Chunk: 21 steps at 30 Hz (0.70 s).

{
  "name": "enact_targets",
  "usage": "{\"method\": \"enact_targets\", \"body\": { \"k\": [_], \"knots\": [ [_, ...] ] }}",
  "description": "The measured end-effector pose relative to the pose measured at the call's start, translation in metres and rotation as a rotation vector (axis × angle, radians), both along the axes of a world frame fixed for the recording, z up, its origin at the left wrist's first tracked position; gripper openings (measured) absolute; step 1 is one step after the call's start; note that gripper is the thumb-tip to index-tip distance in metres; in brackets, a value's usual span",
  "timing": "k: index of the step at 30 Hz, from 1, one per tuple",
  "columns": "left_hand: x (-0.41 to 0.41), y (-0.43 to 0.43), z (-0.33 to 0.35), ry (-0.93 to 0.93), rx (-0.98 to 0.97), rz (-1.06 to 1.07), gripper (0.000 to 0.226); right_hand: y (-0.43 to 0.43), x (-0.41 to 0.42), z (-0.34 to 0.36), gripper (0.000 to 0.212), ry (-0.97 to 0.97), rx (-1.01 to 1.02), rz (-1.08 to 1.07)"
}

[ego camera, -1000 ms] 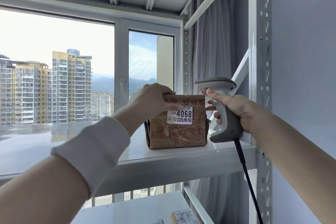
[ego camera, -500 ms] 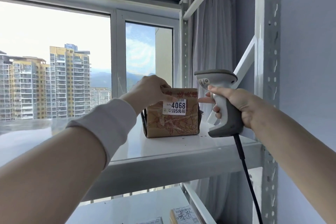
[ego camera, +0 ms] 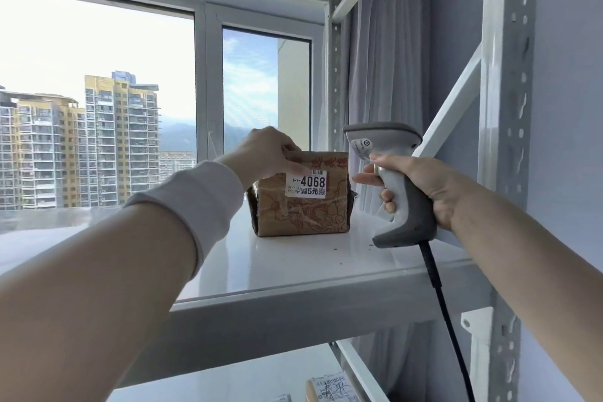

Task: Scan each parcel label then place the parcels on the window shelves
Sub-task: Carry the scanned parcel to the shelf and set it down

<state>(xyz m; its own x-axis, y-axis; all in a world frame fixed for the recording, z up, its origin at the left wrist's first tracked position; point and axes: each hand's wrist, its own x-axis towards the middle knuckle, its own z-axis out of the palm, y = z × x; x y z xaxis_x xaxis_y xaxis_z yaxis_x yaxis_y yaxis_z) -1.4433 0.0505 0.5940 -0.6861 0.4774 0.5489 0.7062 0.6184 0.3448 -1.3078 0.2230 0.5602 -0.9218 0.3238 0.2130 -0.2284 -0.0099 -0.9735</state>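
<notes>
Head camera, facing window shelf (ego camera: pixel 293 268), seemingly close.

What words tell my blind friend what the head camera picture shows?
A person's left hand grips the top of a brown parcel with a 4068 label standing on a white shelf by a window, while the right hand holds a grey barcode scanner beside it.

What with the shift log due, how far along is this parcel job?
Done: the brown taped parcel with the white 4068 label stands on the white metal window shelf. In hand: the left hand grips its top edge; the right hand holds the grey barcode scanner beside it. Left: releasing it; whether it was scanned is not visible. Other labelled parcels lie on the lower shelf.
</notes>
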Motion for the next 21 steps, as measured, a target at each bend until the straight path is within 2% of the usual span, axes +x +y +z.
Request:
{"method": "enact_targets", "body": {
  "k": [21],
  "knots": [
    [-0.033,0.008,0.002,-0.008,-0.014,0.017,0.042,0.000,-0.007,0.001,0.017,-0.044,-0.012,0.033]
  ]
}}
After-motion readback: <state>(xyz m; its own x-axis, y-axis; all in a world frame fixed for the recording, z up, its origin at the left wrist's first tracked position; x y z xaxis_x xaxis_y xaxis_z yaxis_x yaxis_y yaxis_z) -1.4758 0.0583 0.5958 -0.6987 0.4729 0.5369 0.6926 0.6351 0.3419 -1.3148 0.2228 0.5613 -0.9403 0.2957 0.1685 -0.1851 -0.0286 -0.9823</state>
